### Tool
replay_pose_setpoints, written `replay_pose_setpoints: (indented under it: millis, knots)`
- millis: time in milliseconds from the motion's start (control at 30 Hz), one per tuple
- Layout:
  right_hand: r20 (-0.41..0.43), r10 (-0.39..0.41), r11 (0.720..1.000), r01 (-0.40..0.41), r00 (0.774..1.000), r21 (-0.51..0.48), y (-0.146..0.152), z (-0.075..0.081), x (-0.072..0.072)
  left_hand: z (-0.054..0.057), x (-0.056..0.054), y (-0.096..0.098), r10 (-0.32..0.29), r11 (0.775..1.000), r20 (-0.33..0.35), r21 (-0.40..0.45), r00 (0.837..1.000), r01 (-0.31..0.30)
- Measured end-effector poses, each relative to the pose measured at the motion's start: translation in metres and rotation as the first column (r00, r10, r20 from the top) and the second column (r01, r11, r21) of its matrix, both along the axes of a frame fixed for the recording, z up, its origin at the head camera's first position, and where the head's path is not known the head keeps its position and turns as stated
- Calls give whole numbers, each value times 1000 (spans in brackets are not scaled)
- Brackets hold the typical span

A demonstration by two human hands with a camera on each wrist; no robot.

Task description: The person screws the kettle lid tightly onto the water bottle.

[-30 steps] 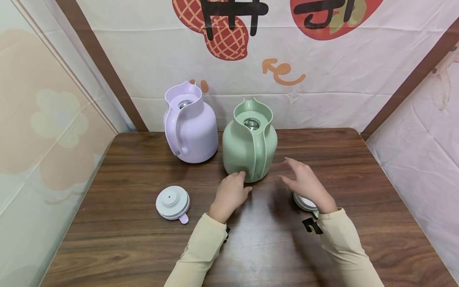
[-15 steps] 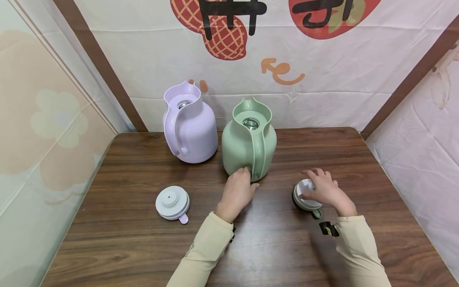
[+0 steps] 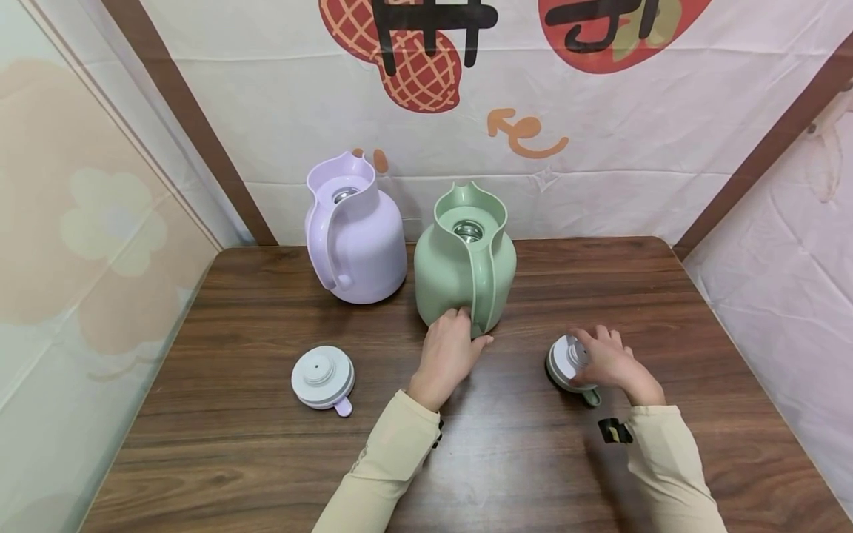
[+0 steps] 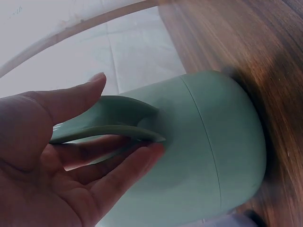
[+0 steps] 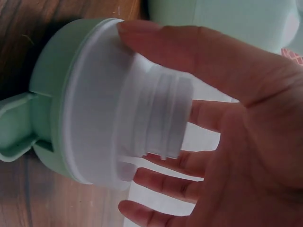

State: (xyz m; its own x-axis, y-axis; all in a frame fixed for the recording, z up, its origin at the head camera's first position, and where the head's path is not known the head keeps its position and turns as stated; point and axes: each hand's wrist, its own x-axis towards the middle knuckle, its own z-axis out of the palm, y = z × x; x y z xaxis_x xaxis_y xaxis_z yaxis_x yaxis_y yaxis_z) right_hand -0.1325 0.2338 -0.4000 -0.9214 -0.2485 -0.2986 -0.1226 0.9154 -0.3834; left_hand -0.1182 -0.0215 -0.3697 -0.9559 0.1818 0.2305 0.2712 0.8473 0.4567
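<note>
Touching a jug handle (image 3: 485,277), the left grip (image 3: 448,355) lies spread, the right grip (image 3: 616,366) spread round a lid (image 5: 97,106).

A left hand (image 3: 448,357) obscures the lower front of a green jug (image 3: 441,270), a right hand (image 3: 613,366) part of a lid (image 3: 561,361). Cream sleeves (image 3: 384,459) and red wall prints (image 3: 421,83) are cropped by the head view's edges.

Left grip (image 3: 448,354) points toward the surface's (image 3: 506,444) far edge, thumb (image 4: 78,99) apart; right grip (image 3: 611,364), fingers (image 5: 165,184) spread, sits nearer the right edge.
</note>
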Motion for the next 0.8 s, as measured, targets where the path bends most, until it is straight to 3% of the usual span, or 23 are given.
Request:
replay_pose_setpoints:
  millis: [567,800]
  knots:
    - [-4,26,1000,-26,1000,-8,0,-6,-4,-1,-3,2,10,1000,-21,26,1000,-9]
    - [-5,28,999,-28,1000,-21,-1,-6,-5,-1,-5,1,7,1000,-78,13,997,-6]
